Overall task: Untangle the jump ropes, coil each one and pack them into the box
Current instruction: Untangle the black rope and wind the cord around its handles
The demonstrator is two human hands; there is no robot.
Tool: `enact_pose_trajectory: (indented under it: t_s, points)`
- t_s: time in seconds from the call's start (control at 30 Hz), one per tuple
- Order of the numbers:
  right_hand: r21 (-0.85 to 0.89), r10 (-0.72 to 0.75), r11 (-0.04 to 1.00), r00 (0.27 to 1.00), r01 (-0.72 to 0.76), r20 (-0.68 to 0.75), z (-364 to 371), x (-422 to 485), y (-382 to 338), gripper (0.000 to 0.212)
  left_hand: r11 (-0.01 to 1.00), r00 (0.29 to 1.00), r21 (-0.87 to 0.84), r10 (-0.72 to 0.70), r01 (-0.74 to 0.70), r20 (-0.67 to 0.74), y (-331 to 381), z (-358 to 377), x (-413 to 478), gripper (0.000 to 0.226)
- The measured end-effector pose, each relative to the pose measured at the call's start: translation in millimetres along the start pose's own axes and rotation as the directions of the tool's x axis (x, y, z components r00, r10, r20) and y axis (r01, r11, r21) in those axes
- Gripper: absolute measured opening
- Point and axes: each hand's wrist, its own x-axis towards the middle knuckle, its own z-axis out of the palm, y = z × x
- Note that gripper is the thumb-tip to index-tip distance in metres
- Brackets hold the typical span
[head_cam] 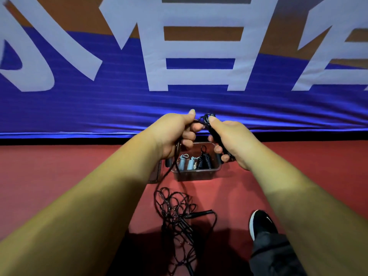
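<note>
red floor (59,176) under me, and a blue banner (119,108) with big white characters hangs just behind the box (197,173), which sits at the banner's foot. my hands are raised close together above the box. my right hand (233,140) is wrapped round a black handle (216,134), thumb on the small loops at its top. my left hand (175,132) grips the cord (171,170) just beside it, i think so i can wind turns while slack feeds up. the cord drops past the box's left side to the tangle (175,212) on the floor near my shoe (260,222). coiled ropes (205,160), pale and black, stand on end in the box; my hands hide part of it, so i cannot tell the room left. the banner closes the far side; open floor lies left, right and toward me.
</note>
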Motion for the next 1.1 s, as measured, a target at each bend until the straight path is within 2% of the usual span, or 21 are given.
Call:
enact_pose_trajectory:
  t_s: [0.07,0.13,0.23,0.33,0.4,0.5,0.57,0.63,0.73,0.83,0.93,1.03,1.1]
  points:
    - [0.027,0.01,1.0,1.0,-0.01,0.003,-0.9,-0.9,-3.1,0.044,0.999,0.999,-0.003,0.032,-0.032,0.009,2.1,-2.9,1.5,0.028]
    - [0.1,0.045,0.994,0.999,-0.046,0.008,-2.4,-1.9,-5.9,0.044,0.994,0.995,0.065,0.088,-0.091,0.053,3.0,-6.7,-0.6,0.017]
    - [0.222,0.097,0.969,0.994,-0.104,0.04,-6.8,-2.2,-9.0,0.039,0.974,0.979,0.153,0.143,-0.165,0.146,2.8,-11.8,-2.5,0.016]
    - [0.288,0.109,0.949,0.991,-0.127,0.077,-11.9,-1.8,-10.9,0.037,0.967,0.959,0.118,0.198,-0.225,0.204,3.6,-14.7,-1.8,0.023]
    - [0.304,0.103,0.944,0.989,-0.131,0.108,-13.6,-3.4,-12.6,0.036,0.961,0.949,0.077,0.248,-0.267,0.196,4.7,-16.0,-1.8,0.024]
    - [0.352,0.092,0.926,0.986,-0.137,0.141,-14.3,-5.0,-15.0,0.034,0.969,0.943,0.022,0.233,-0.245,0.238,5.9,-19.9,-2.6,0.025]
    - [0.379,0.092,0.913,0.981,-0.152,0.171,-15.8,-5.4,-16.9,0.034,0.969,0.933,0.049,0.218,-0.241,0.286,6.4,-24.0,-2.6,0.028]
    - [0.393,0.089,0.904,0.973,-0.169,0.214,-18.5,-6.1,-18.9,0.035,0.955,0.926,0.12,0.224,-0.271,0.305,6.2,-27.1,-3.4,0.026]
    - [0.352,0.086,0.921,0.967,-0.169,0.238,-20.2,-7.5,-20.1,0.037,0.874,0.925,0.369,0.2,-0.317,0.323,2.9,-32.4,-2.8,0.024]
    - [0.337,0.098,0.923,0.961,-0.184,0.257,-17.9,-7.9,-16.2,0.027,0.813,0.947,0.517,0.123,-0.267,0.295,-0.7,-35.7,-1.0,0.023]
    - [0.321,0.096,0.929,0.958,-0.183,0.268,-15.0,-10.5,-13.6,0.026,0.703,0.961,0.671,0.067,-0.237,0.27,-5.3,-35.4,-0.4,0.024]
    - [0.263,0.094,0.947,0.943,-0.183,0.319,-12.0,-15.5,-13.6,0.027,0.634,0.974,0.744,0.066,-0.209,0.218,-8.9,-39.4,0.9,0.014]
    - [0.204,0.11,0.958,0.915,-0.202,0.389,-10.2,-20.1,-13.3,0.029,0.632,0.978,0.748,0.099,-0.204,0.182,-8.0,-41.2,1.0,0.011]
